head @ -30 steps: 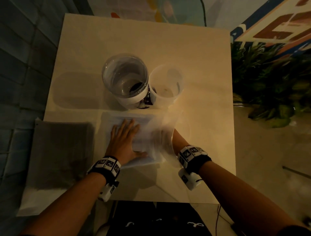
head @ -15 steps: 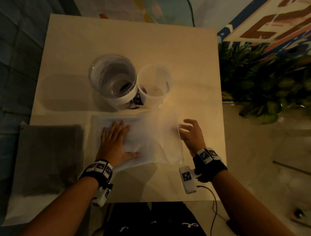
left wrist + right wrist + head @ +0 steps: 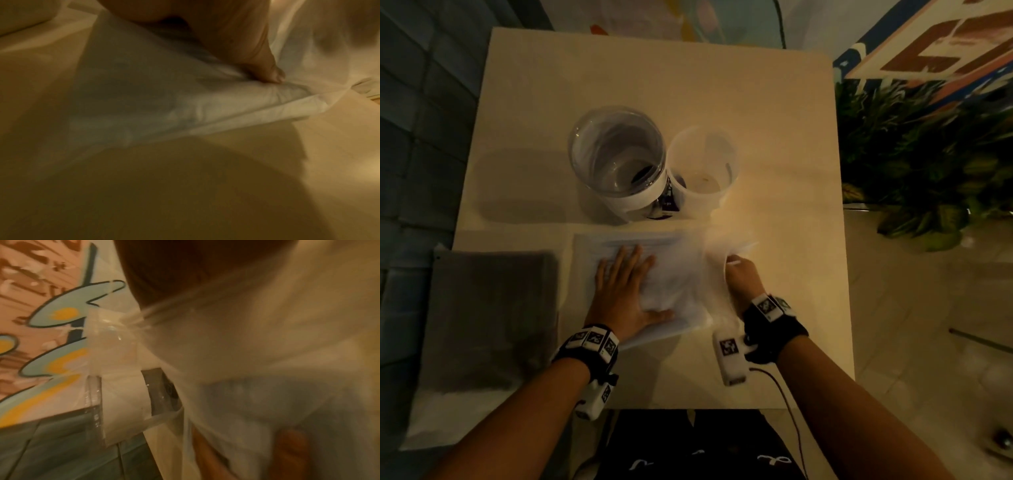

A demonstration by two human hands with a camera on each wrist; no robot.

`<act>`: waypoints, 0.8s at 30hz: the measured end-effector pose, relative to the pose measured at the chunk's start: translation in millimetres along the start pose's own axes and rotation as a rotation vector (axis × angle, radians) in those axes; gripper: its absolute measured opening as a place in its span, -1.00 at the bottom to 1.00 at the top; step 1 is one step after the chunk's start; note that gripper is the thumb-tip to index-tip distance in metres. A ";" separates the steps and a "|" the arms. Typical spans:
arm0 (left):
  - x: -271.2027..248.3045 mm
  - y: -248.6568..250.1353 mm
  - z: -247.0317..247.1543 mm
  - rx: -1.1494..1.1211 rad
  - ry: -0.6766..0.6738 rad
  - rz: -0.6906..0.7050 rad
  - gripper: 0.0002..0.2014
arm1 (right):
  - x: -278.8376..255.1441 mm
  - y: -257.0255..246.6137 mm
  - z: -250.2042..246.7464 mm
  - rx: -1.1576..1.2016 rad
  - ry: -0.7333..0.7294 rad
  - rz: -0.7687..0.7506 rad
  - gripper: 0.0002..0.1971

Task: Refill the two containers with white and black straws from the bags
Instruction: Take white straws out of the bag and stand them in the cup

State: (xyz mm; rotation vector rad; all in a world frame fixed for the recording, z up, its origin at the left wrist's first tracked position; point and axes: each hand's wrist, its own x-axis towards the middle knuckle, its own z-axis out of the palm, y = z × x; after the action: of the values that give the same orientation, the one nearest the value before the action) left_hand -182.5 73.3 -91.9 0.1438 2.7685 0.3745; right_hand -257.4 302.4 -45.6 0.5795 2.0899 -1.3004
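Head view showed my left hand [image 3: 625, 294] lying flat, fingers straight, pressing down on the bag of white straws [image 3: 654, 270] on the table [image 3: 654, 102]. My right hand [image 3: 743, 277] was at the bag's right end, fingers curled and pinching the loose clear plastic there. The right wrist view was blurry, but it showed the thin plastic [image 3: 236, 353] pulled up from the grip. The left wrist view showed my thumb [image 3: 265, 71] pushing into the soft white bag [image 3: 174, 100]. The straws looked to lie left to right, so the open end pointed at my right hand, which was the nearer one to reach in. The big clear jar [image 3: 618, 156] and the smaller white cup [image 3: 702, 164] stood side by side just behind the bag, and both looked almost empty. The bag of black straws [image 3: 489, 318] lay flat to the left, touched by no hand. I guessed the next move was to open that right end and pull white straws out sideways.
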 end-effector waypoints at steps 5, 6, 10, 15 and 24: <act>-5.8 -1.4 1.1 -0.036 -0.020 0.007 0.16 | 13.4 -12.2 11.6 -0.100 0.001 0.010 -0.67; -6.7 -1.5 0.8 -0.043 -0.021 0.000 0.15 | 10.1 -14.3 11.0 -0.037 0.026 0.005 -0.68; -10.1 0.9 0.0 -0.089 -0.004 -0.024 0.15 | 2.6 -13.1 -0.6 0.363 0.194 0.148 -0.61; -11.7 1.9 0.3 -0.121 0.014 -0.023 0.11 | -3.0 -23.7 -10.6 0.951 0.368 0.267 -0.48; -14.4 1.4 -0.6 -0.099 -0.014 -0.034 0.17 | -21.8 -67.2 -60.4 1.095 0.461 -0.138 -0.52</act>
State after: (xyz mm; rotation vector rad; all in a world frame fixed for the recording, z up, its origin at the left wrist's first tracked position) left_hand -169.1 72.5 -86.3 0.0745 2.7281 0.4982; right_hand -300.4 327.5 32.9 1.2838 1.5695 -2.5710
